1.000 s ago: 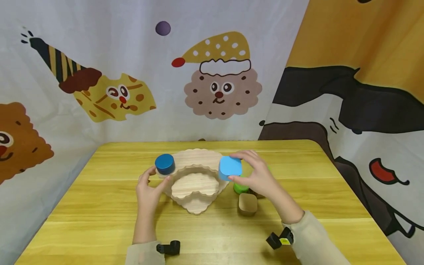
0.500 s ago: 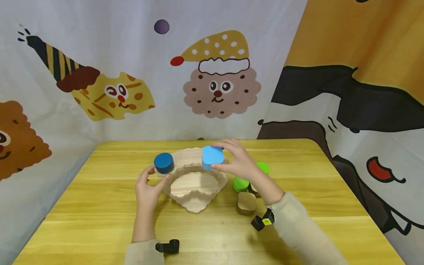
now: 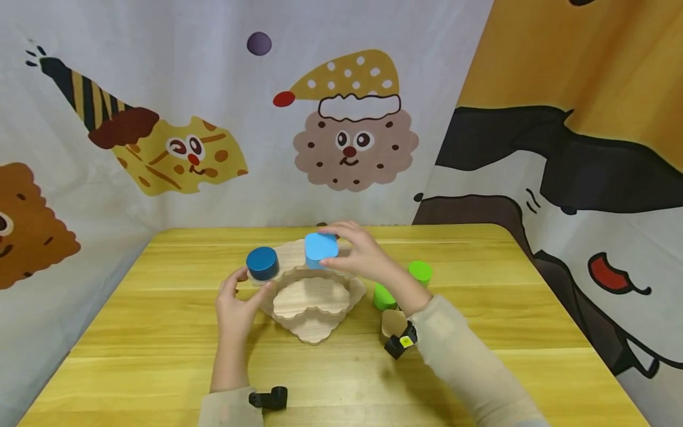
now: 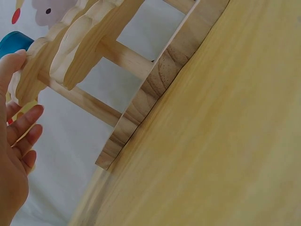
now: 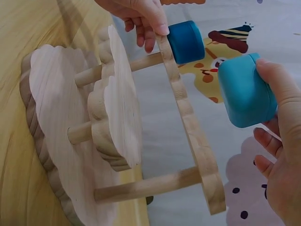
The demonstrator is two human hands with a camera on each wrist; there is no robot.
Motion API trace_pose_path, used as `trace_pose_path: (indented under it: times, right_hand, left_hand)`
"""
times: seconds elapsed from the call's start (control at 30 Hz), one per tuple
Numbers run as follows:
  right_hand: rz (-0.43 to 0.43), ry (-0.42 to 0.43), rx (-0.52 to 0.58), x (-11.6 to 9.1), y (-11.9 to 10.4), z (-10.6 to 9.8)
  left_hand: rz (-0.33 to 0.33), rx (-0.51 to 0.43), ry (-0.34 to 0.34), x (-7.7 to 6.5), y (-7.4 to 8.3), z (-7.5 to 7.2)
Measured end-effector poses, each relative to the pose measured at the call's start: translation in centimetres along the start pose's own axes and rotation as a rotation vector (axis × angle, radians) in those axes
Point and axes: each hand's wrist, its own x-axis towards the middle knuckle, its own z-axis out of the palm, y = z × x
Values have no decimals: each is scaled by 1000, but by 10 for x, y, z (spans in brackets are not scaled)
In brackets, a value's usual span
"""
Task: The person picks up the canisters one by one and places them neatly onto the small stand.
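A three-level wooden stand (image 3: 311, 296) with scalloped shelves stands on the table. A dark blue round tin (image 3: 262, 264) sits on the left end of its top shelf (image 5: 190, 127). My left hand (image 3: 235, 308) grips that end of the shelf, thumb in front beside the tin; some fingers are partly hidden. My right hand (image 3: 360, 255) pinches a light blue rounded-square tin (image 5: 247, 90) between thumb and fingers. In the right wrist view this tin is apart from the shelf, and a lid seam shows. It hovers above the top shelf, right of the dark blue tin.
Right of the stand are two green round tins (image 3: 420, 271) and a tan rounded-square tin (image 3: 392, 323), partly behind the right wrist camera (image 3: 397, 343). A yellow wooden table (image 3: 160, 332) lies below. A printed curtain (image 3: 213, 77) hangs behind.
My right hand has carried the light blue tin leftward, from the right end of the stand to above the middle of its top shelf. The left hand and dark blue tin stay put.
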Motion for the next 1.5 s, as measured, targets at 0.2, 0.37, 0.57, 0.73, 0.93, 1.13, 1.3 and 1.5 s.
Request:
trace_pose_path:
  times: [0.2, 0.37, 0.57, 0.73, 0.93, 1.13, 1.3, 1.5]
  right_hand:
    - [28, -32, -18, 12, -2, 8]
    - [51, -67, -11, 19, -2, 14]
    - [78, -89, 14, 28, 0, 19]
    - [92, -124, 27, 33, 4, 22]
    - [93, -156, 53, 37, 7, 27]
    - [95, -172, 56, 41, 6, 31]
    - [92, -176, 33, 44, 5, 34]
    - [78, -196, 35, 46, 10, 39]
  left_hand:
    - [-8, -6, -8, -1, 1, -1]
    - [-27, -7, -22, -2, 1, -1]
    - [-17, -10, -20, -1, 2, -2]
    - [-6, -12, -15, 0, 2, 0]
    - [-6, -7, -9, 0, 1, -1]
    - [1, -11, -12, -1, 1, -1]
    - [-1, -8, -10, -1, 2, -1]
    - [6, -8, -5, -1, 2, -1]
